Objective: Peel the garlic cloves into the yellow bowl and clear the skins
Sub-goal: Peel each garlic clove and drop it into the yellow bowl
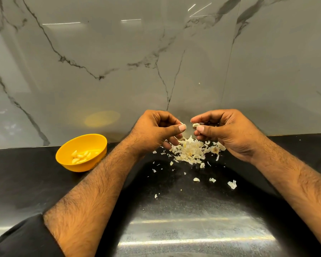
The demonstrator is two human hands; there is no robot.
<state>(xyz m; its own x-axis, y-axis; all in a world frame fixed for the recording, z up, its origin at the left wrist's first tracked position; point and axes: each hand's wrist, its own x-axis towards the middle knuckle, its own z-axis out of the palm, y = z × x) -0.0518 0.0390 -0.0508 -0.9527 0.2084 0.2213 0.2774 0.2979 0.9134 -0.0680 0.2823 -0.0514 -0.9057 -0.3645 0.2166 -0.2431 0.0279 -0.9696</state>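
My right hand (224,132) pinches a small garlic clove (195,125) between thumb and fingers, held above the counter. Close beside it, my left hand (156,130) has its fingers curled and pinches a thin strip of garlic skin (183,124) by the thumb tip. Below both hands lies a pile of papery skins (190,152) on the black counter. The yellow bowl (63,154) stands to the left of my left forearm, with several peeled cloves (81,156) inside.
Loose skin flakes (232,184) are scattered on the black counter (174,210) toward me. A grey marble wall (119,62) rises right behind the hands and the bowl. My forearms cross the counter from the lower corners.
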